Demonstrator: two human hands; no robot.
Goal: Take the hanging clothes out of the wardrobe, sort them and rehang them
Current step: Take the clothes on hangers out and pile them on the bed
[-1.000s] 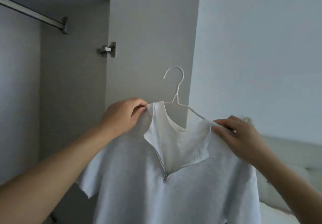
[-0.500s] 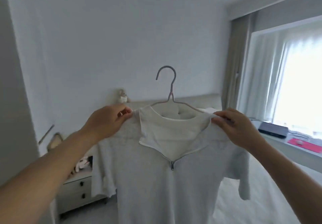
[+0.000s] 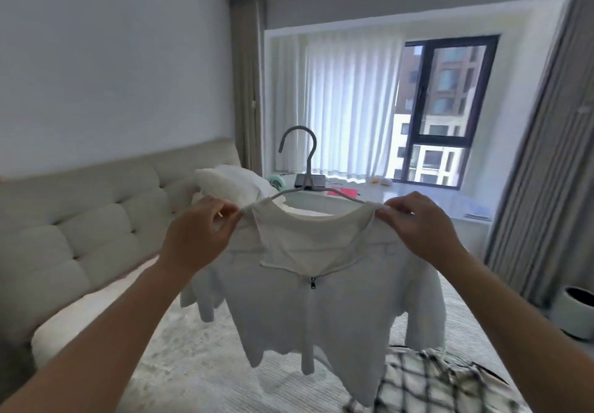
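Note:
A white short-sleeved top (image 3: pixel 308 309) with a half zip hangs on a thin grey hanger (image 3: pixel 308 168), held up in the middle of the view over the bed. My left hand (image 3: pixel 199 235) pinches the top's left shoulder on the hanger's end. My right hand (image 3: pixel 421 226) pinches the right shoulder in the same way. The hook points up and to the left. A black-and-white checked garment (image 3: pixel 427 383) lies on the bed at the lower right, below the top's hem. The wardrobe is out of view.
A bed (image 3: pixel 199 364) with a light cover fills the lower part, with a tufted beige headboard (image 3: pixel 96 219) at the left and a white pillow (image 3: pixel 234 184). Behind stand a window sill (image 3: pixel 418 197) with small items, sheer curtains and a window. A white bin (image 3: pixel 578 313) sits right.
The view has swung right, from the wardrobe's inside past the wall to the bed and window. Both hands have kept their grip on the top's shoulders and carried it along on its hanger.

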